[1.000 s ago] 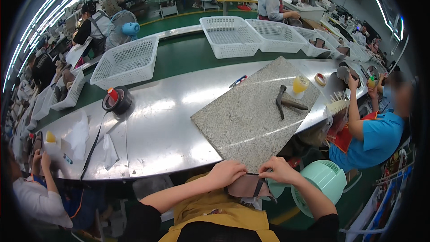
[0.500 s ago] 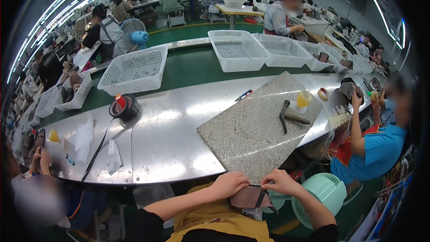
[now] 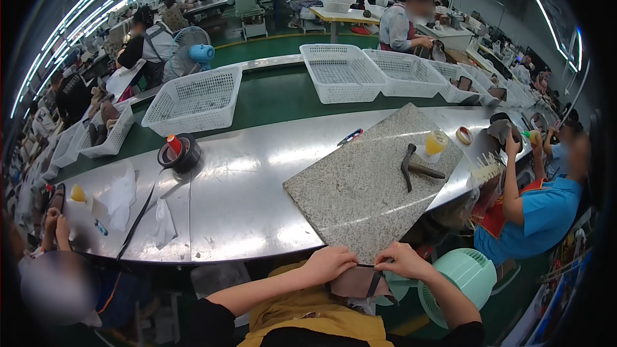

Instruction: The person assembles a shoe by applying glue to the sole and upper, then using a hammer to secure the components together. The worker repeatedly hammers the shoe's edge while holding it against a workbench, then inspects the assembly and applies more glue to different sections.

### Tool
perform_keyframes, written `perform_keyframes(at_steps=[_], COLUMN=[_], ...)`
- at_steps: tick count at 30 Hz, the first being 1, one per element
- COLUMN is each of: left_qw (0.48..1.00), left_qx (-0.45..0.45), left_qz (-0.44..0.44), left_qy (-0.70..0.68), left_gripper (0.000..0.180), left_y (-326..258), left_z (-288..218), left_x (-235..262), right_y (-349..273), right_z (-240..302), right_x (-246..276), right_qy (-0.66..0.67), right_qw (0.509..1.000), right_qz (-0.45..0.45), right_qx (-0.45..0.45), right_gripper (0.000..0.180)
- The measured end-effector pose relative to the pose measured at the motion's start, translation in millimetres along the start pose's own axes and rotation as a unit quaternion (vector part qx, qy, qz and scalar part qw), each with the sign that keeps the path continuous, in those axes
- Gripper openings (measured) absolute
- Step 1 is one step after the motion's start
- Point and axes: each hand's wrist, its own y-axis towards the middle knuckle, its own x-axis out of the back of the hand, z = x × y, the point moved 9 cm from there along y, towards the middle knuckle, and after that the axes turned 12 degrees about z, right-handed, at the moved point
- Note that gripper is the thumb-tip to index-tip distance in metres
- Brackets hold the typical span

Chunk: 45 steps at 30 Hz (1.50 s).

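dusty-pink material (image 3: 350,283) with a black strip (image 3: 374,284) hangs just below the fingers, its top edge pinched by the left hand (image 3: 331,262) and the right hand (image 3: 405,260). between the fingertips, the near corner of a speckled stone slab (image 3: 360,189) juts past the table's front edge; from there a broad stretch of stone runs to a hammer (image 3: 408,170), ahead and right. steel tabletop (image 3: 238,212) spreads ahead-left of the fingers. far left, a worker's black shirt (image 3: 69,97) bears pale lettering, small and blurred.
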Motion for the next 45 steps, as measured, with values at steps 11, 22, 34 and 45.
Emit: perform_keyframes(at_steps=[11, 22, 34, 45], left_qw=[1.0, 0.999, 0.98, 0.995], left_qx=[-0.005, 0.019, -0.071, -0.034], left_qz=[-0.005, 0.019, -0.069, 0.016], left_qy=[-0.002, -0.017, 0.175, 0.097], left_gripper=[0.017, 0.017, 0.015, 0.015], left_y=[4.3, 6.9, 24.3, 50.4], left_z=[1.4, 6.0, -21.2, -7.2], left_x=[-2.6, -0.8, -2.6, -22.5], right_y=[-5.6, -9.9, -13.9, -7.1], right_z=[14.4, 18.1, 22.5, 18.2], right_x=[7.3, 12.9, 21.2, 20.6], right_qy=[-0.087, -0.123, -0.165, -0.177], right_qw=[0.995, 0.984, 0.972, 0.973], right_qz=[-0.047, -0.128, -0.165, -0.141], right_qx=[0.01, 0.02, 0.028, 0.032], right_gripper=[0.013, 0.012, 0.009, 0.009])
